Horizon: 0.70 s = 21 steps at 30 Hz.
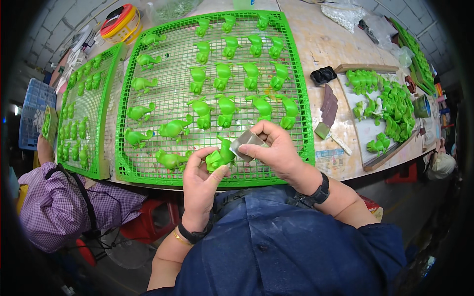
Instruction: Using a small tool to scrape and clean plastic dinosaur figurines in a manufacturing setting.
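Observation:
In my left hand [199, 180] a small glossy green figurine [220, 157] is gripped between thumb and fingers, just above the near edge of a green mesh rack [301, 153]. My right hand [276, 148] pinches a grey-brown folded piece of sandpaper [248, 144], its edge against or very close to the figurine's upper right side. Rows of similar green figurines [225, 111] lie on the mesh beyond my hands. Those along the rack's left side lie turned sideways.
Maroon strips [328, 106] and a black crumpled item [323, 75] lie right of the rack. Further right, a wood-edged tray [356, 111] holds piled green pieces. At left are a second mesh rack [106, 123], a yellow bucket [121, 30] and a person in a checked sleeve [74, 204].

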{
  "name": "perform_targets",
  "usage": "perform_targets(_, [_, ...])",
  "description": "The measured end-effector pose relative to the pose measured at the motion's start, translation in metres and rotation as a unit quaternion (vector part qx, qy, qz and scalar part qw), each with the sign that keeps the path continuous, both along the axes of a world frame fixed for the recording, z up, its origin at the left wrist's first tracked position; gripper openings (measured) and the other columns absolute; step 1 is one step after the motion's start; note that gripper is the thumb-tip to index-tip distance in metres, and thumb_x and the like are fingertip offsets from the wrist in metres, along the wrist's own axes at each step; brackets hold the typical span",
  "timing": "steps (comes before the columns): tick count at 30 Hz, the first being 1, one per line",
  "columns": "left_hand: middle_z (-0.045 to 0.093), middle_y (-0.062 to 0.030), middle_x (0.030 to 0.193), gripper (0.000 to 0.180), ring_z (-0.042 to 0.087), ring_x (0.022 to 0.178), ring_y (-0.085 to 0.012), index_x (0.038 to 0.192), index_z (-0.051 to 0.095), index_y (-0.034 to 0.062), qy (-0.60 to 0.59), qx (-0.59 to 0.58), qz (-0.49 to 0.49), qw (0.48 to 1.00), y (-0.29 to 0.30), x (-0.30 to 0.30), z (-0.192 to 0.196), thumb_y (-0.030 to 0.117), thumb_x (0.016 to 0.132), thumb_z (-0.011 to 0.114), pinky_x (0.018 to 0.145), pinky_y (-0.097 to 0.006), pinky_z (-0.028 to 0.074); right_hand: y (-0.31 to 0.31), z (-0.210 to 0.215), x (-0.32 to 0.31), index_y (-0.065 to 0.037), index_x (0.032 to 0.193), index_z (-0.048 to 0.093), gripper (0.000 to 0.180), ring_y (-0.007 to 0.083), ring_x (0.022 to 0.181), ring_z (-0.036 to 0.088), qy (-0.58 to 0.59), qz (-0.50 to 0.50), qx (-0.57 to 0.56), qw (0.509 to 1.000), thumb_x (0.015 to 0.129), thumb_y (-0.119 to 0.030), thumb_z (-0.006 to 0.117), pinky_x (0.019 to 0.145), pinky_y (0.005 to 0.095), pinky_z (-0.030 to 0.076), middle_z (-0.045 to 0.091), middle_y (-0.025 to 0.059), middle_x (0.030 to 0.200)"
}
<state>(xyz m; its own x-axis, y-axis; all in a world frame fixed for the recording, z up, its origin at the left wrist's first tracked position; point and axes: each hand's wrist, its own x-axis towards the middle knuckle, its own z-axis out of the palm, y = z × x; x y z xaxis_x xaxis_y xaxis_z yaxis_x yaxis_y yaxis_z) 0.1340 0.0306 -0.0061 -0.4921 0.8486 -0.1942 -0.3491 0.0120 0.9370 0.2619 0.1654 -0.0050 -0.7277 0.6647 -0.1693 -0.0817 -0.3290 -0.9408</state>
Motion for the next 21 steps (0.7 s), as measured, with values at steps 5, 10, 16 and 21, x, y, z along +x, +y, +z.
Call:
perform_targets(5, [0.055, -0.0085, 0.104, 0.038, 0.058, 0.09, -0.0148, 0.115, 0.047, -0.0003, -0.016, 0.005, -0.006, 1.0, -0.001, 0.002, 0.001, -0.003, 0.08, 0.063, 0.073, -0.029, 0.054, -0.006, -0.006, -0.004, -0.008, 0.086, 0.051, 0.021, 0.0072, 0.069, 0.059, 0.022, 0.053, -0.093, 0.994, 0.079, -0.006, 0.07, 0.052, 0.0176, 0.044, 0.062, 0.0022, 0.082])
perform_targets(10, [0.054, -0.0082, 0.104, 0.038, 0.057, 0.091, -0.0148, 0.115, 0.048, 0.0001, -0.022, 0.009, -0.006, 1.0, -0.001, 0.001, 0.004, -0.004, 0.08, 0.063, 0.073, -0.028, 0.054, -0.006, -0.008, -0.003, -0.004, 0.081, 0.059, 0.022, 0.0098, 0.059, 0.056, -0.126, 0.027, 0.238, 0.963, 0.075, -0.021, 0.073, 0.054, 0.0272, 0.044, 0.06, 0.0047, 0.066])
perform_targets(16, [0.054, -0.0082, 0.106, 0.039, 0.057, 0.093, -0.015, 0.115, 0.047, 0.0007, -0.023, 0.01, -0.004, 1.0, -0.001, 0.003, 0.004, -0.006, 0.08, 0.062, 0.074, -0.028, 0.054, -0.009, -0.004, -0.002, -0.003, 0.077, 0.06, 0.021, 0.0166, 0.056, 0.057, -0.13, 0.082, 0.243, 0.958, 0.076, -0.023, 0.069, 0.053, 0.0296, 0.044, 0.059, 0.0091, 0.063])
perform_targets(21, [0.054, -0.0087, 0.106, 0.04, 0.057, 0.094, -0.0159, 0.114, 0.046, 0.0003, -0.017, 0.009, -0.007, 1.0, 0.0, 0.003, 0.004, -0.008, 0.079, 0.062, 0.075, -0.029, 0.054, -0.013, -0.002, -0.008, -0.003, 0.075, 0.057, 0.02, 0.0211, 0.054, 0.058, -0.139, 0.05, 0.274, 0.95, 0.075, -0.021, 0.067, 0.051, 0.0316, 0.044, 0.058, 0.0113, 0.063])
